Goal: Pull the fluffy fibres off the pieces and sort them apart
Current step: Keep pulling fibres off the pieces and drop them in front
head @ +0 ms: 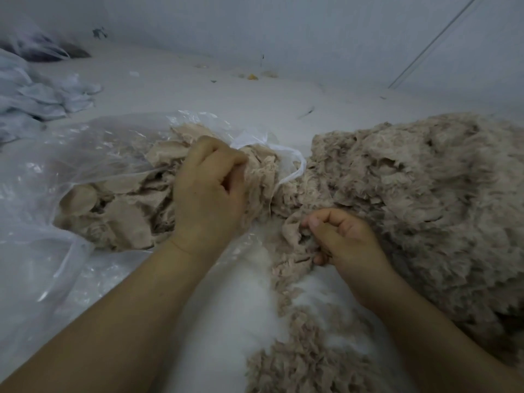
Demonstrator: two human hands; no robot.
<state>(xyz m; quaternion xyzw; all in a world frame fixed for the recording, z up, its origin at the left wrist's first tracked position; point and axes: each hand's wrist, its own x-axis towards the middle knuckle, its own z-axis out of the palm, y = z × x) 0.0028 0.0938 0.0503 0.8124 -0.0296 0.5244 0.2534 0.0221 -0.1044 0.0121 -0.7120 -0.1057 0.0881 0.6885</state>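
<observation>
While gripped, fibres [295,242] crumpled, axis unclear.

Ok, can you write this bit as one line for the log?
left hand: grips beige scrap at bag | right hand: pinches scrap | fluff pile: right

Left hand [209,188] fingertips buried in beige scraps [119,211], grip unclear. Right hand [343,236] fingers [320,219] curl into fluff, tips partly hidden. Fluff pile [425,194] cut off at right edge. Clear bag [56,171] runs off left edge, its contents partly veiled by glare. White fur [241,307] in foreground blurred. Dark heap [48,49] top left blurred, unidentifiable. Small bits [252,77] by far wall too small to tell.
</observation>
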